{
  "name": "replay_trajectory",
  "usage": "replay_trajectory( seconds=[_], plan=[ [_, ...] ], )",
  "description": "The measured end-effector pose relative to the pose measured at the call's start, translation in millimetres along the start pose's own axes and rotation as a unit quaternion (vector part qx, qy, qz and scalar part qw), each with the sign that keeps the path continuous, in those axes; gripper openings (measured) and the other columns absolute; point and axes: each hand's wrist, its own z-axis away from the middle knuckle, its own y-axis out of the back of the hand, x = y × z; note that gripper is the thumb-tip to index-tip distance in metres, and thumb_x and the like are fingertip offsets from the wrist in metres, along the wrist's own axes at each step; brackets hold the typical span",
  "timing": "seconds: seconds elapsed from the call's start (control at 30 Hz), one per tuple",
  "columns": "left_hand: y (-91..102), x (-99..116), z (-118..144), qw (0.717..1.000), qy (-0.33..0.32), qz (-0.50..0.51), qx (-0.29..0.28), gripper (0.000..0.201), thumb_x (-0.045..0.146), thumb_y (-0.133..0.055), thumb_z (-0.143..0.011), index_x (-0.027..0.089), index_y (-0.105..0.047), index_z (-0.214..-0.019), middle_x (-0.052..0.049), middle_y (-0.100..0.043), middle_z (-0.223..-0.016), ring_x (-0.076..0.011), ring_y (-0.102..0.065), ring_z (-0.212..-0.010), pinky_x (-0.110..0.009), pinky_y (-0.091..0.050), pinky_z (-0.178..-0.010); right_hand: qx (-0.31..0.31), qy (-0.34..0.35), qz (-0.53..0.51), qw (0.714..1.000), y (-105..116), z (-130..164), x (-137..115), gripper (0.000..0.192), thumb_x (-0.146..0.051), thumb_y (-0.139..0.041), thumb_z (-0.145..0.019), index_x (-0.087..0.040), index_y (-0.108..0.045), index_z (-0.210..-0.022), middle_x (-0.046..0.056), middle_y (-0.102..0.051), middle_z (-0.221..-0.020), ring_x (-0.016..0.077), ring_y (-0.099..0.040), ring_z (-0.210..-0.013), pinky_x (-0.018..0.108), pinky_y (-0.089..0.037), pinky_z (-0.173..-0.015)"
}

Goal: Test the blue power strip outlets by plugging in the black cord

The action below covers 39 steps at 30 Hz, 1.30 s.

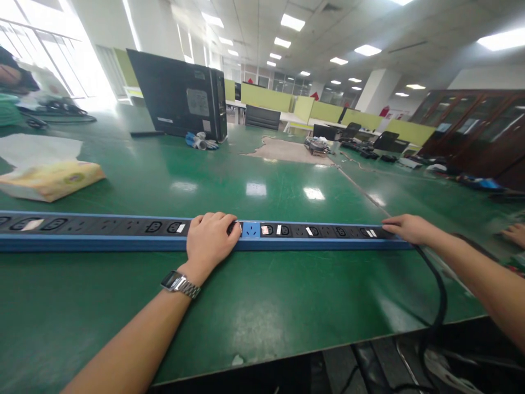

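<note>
A long blue and black power strip (123, 244) lies flat across the green table, its row of sockets facing up, several with small white labels. My left hand (213, 238), with a metal watch (180, 283) at its wrist, is wrapped over the strip just left of a blue socket (251, 230). At the strip's right end my right hand (406, 227) pinches its edge, thumb and fingers close together. From beneath that hand a thick black cable (439, 290) curves down over the table's front edge.
On the green table (229, 306) stand a tissue pack (53, 178) at left and a black computer tower (180, 98) behind, with gloves (200, 141) beside it. Another person's hand (514, 234) shows at far right. Cables (57, 106) lie at the back left.
</note>
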Motion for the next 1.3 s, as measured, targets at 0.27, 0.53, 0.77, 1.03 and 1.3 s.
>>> replay_trajectory(
  seconds=[0.27, 0.53, 0.77, 1.03, 1.3],
  plan=[
    [-0.1, 1.3, -0.3, 1.0, 0.007, 0.0, -0.001, 0.038, 0.041, -0.039, -0.091, 0.024, -0.072, -0.097, -0.007, -0.073, -0.099, -0.0287, -0.061, -0.098, -0.045, -0.037, -0.089, -0.001, -0.009, -0.05, 0.999, -6.3, 15.4, 4.2, 0.043, -0.039, -0.05, -0.088, -0.015, -0.071, -0.117, 0.009, -0.066, -0.065, 0.0191, -0.058, -0.055, 0.031, -0.043, -0.063],
    [-0.9, 0.8, -1.1, 1.0, 0.007, -0.01, -0.004, 0.039, 0.043, -0.038, -0.092, 0.024, -0.071, -0.099, -0.006, -0.073, -0.101, -0.0271, -0.061, -0.099, -0.044, -0.037, -0.09, 0.04, -0.096, -0.049, 0.993, 21.8, 0.7, 56.0, 0.051, -0.046, -0.053, -0.085, -0.009, -0.063, -0.12, 0.013, -0.07, -0.077, 0.0197, -0.062, -0.068, 0.03, -0.043, -0.068],
    [-0.2, 1.2, -1.7, 1.0, 0.009, -0.011, -0.014, 0.038, 0.042, -0.039, -0.092, 0.024, -0.072, -0.099, -0.006, -0.073, -0.101, -0.0278, -0.062, -0.099, -0.045, -0.038, -0.09, 0.048, -0.11, -0.052, 0.991, -12.0, -8.9, 61.2, 0.037, -0.046, -0.053, -0.084, -0.019, -0.064, -0.107, 0.005, -0.067, -0.068, 0.0201, -0.058, -0.055, 0.032, -0.044, -0.061],
    [-1.9, -0.2, -1.1, 1.0, 0.006, -0.01, -0.005, 0.037, 0.042, -0.04, -0.092, 0.023, -0.072, -0.1, -0.005, -0.073, -0.101, -0.0276, -0.062, -0.1, -0.044, -0.038, -0.09, -0.014, -0.098, -0.036, 0.994, -0.2, -4.7, 68.0, 0.03, -0.042, -0.054, -0.086, -0.018, -0.068, -0.097, 0.007, -0.065, -0.065, 0.0193, -0.058, -0.057, 0.031, -0.039, -0.06],
    [-2.1, -0.7, -0.9, 1.0, 0.004, -0.01, 0.002, 0.037, 0.042, -0.04, -0.092, 0.024, -0.072, -0.1, -0.005, -0.073, -0.101, -0.0272, -0.062, -0.099, -0.043, -0.038, -0.089, -0.024, -0.078, 0.035, 0.996, -1.5, -14.0, 48.2, 0.025, -0.036, -0.056, -0.088, -0.016, -0.067, -0.098, 0.007, -0.064, -0.06, 0.0195, -0.059, -0.06, 0.03, -0.037, -0.064]
  ],
)
